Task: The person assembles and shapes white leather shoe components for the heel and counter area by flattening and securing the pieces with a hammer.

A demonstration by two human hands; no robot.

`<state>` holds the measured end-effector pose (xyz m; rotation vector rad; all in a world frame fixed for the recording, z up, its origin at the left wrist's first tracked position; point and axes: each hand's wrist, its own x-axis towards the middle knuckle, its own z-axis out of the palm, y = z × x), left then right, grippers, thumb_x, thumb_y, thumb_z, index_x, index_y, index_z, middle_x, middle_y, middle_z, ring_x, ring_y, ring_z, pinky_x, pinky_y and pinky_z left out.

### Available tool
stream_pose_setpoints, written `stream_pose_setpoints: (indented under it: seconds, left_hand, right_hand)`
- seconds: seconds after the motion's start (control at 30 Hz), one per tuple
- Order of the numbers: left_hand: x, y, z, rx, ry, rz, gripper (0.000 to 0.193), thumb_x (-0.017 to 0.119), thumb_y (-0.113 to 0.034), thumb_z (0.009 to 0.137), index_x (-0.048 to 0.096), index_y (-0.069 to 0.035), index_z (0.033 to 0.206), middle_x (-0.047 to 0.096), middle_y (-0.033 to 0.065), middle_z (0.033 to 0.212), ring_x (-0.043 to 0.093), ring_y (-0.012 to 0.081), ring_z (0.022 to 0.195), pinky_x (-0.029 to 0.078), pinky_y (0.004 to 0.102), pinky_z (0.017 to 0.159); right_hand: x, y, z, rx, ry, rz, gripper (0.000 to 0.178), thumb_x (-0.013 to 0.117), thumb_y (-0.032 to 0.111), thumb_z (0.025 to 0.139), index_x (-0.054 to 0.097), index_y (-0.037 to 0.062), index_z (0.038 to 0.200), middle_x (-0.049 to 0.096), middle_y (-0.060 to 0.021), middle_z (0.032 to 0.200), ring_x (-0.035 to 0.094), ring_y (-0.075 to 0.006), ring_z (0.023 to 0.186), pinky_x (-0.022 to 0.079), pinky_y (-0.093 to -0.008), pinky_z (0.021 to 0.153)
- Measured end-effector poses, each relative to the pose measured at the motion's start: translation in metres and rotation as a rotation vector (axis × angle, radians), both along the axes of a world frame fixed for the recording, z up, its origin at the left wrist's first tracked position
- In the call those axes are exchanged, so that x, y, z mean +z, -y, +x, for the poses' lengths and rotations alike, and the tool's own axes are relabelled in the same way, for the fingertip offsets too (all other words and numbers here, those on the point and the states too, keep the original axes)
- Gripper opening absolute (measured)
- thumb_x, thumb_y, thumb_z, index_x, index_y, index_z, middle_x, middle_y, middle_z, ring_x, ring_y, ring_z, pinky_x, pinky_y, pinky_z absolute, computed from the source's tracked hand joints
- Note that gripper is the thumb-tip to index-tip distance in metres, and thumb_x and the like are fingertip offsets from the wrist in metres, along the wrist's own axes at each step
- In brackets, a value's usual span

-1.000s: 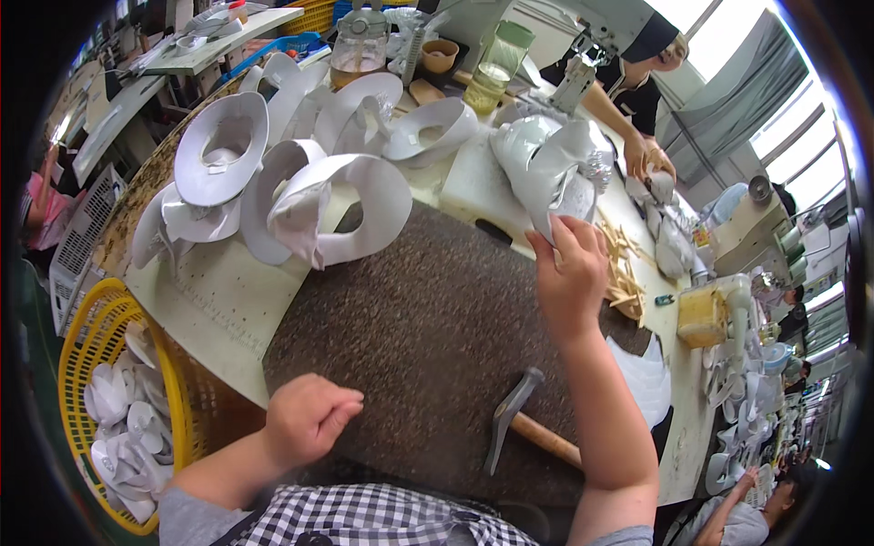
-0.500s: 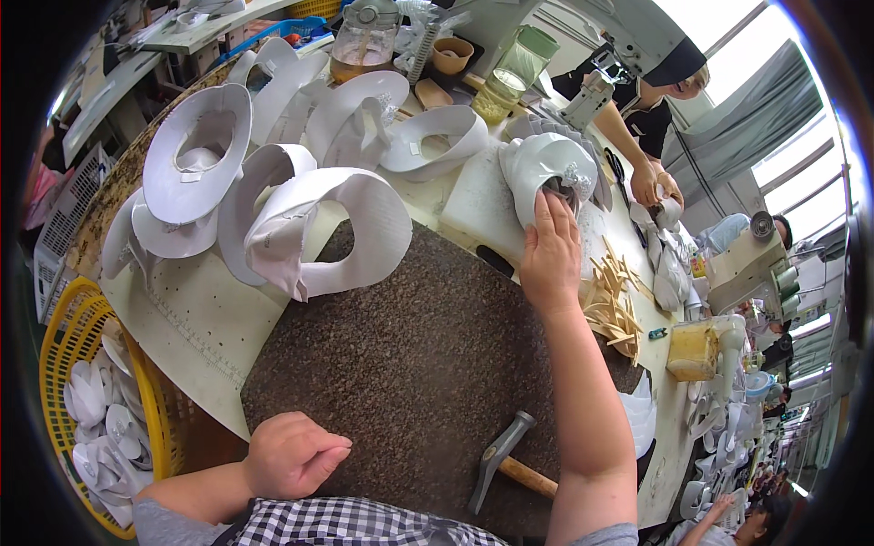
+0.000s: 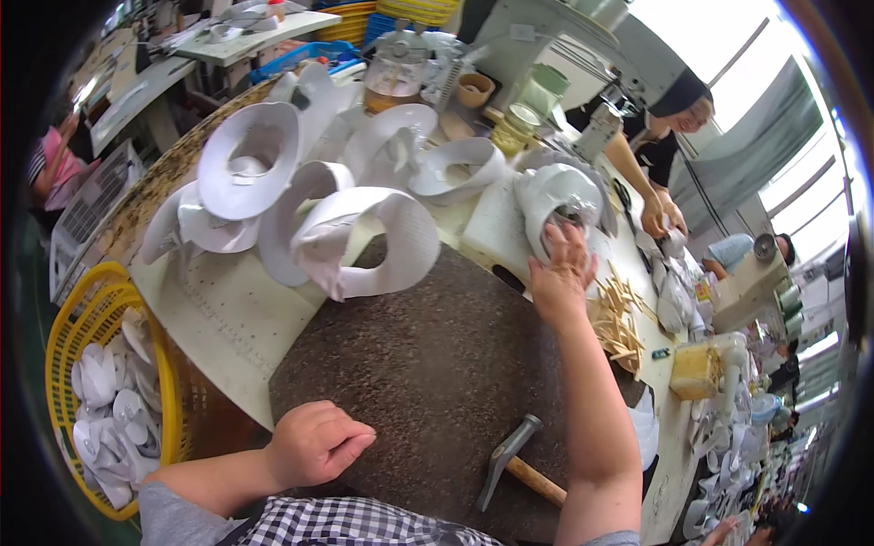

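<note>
White shoe upper [image 3: 544,189] at fingertips of loosely spread, released right hand [image 3: 561,280]; by dark speckled slab [image 3: 410,364], clenched left hand [image 3: 319,442].

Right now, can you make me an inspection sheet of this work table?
Surface: dark slab on a pale table.
Job's things: shiny white pile by the right hand; white rings toward far left.
Clutter: hammer on the slab; wooden sticks at right; yellow basket of white pieces at left.
Hands: left hand loosely closed; right hand open, touch unclear.
Cables: none clearly seen.
Surroundings: sewing machine; another person's hands beyond the pile.
</note>
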<state>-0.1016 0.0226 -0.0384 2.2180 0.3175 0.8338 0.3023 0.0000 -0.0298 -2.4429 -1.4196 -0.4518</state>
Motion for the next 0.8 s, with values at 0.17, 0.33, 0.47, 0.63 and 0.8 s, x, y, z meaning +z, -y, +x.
stream_pose_setpoints:
  seconds: [0.17, 0.33, 0.47, 0.63, 0.8]
  left_hand:
    - [0.0, 0.002, 0.0, -0.006, 0.038, 0.011, 0.008, 0.077, -0.007, 0.081, 0.071, -0.007, 0.086, 0.065, 0.0055, 0.071, 0.062, 0.0227, 0.062, 0.048, 0.0338, 0.056]
    - [0.0, 0.003, -0.002, 0.017, 0.018, 0.015, 0.007, 0.076, -0.011, 0.083, 0.07, -0.009, 0.085, 0.064, 0.0049, 0.071, 0.062, 0.0232, 0.063, 0.05, 0.0348, 0.058]
    - [0.002, 0.006, -0.003, 0.023, 0.03, -0.011, 0.006, 0.075, -0.011, 0.084, 0.07, -0.008, 0.085, 0.065, 0.0053, 0.072, 0.063, 0.0243, 0.065, 0.051, 0.0359, 0.06]
    - [0.001, 0.005, -0.007, 0.042, 0.01, -0.18, 0.009, 0.072, -0.015, 0.088, 0.072, -0.006, 0.092, 0.067, 0.008, 0.079, 0.066, 0.0259, 0.072, 0.053, 0.0353, 0.065]
    - [0.001, -0.015, 0.006, -0.127, 0.093, -1.015, 0.044, 0.049, -0.04, 0.105, 0.064, -0.001, 0.12, 0.069, 0.0093, 0.109, 0.065, 0.0182, 0.102, 0.051, 0.0337, 0.09]
  right_hand:
    - [0.039, 0.001, -0.078, 0.428, 0.061, 0.132, 0.054, 0.073, 0.021, 0.082, 0.053, 0.0148, 0.131, 0.046, -0.009, 0.132, 0.041, -0.0283, 0.131, 0.024, -0.0507, 0.115]
    - [0.034, -0.033, -0.146, 0.793, 0.294, 0.094, 0.042, 0.068, 0.015, 0.082, 0.059, 0.0137, 0.123, 0.053, -0.0059, 0.129, 0.045, -0.0231, 0.13, 0.029, -0.0479, 0.114]
    - [0.043, -0.035, -0.143, 0.811, 0.266, 0.081, 0.031, 0.063, 0.011, 0.081, 0.065, 0.0124, 0.113, 0.063, -0.0035, 0.119, 0.055, -0.0217, 0.121, 0.033, -0.0473, 0.111]
    - [0.077, 0.013, -0.157, 0.697, -0.092, 0.449, 0.024, 0.068, 0.0, 0.081, 0.068, 0.0073, 0.103, 0.069, -0.0075, 0.091, 0.066, -0.0275, 0.091, 0.051, -0.0415, 0.086]
    - [0.063, 0.078, -0.176, 0.69, -0.236, 0.445, 0.029, 0.069, -0.003, 0.078, 0.069, 0.0057, 0.105, 0.07, -0.0092, 0.089, 0.068, -0.0281, 0.082, 0.054, -0.0377, 0.073]
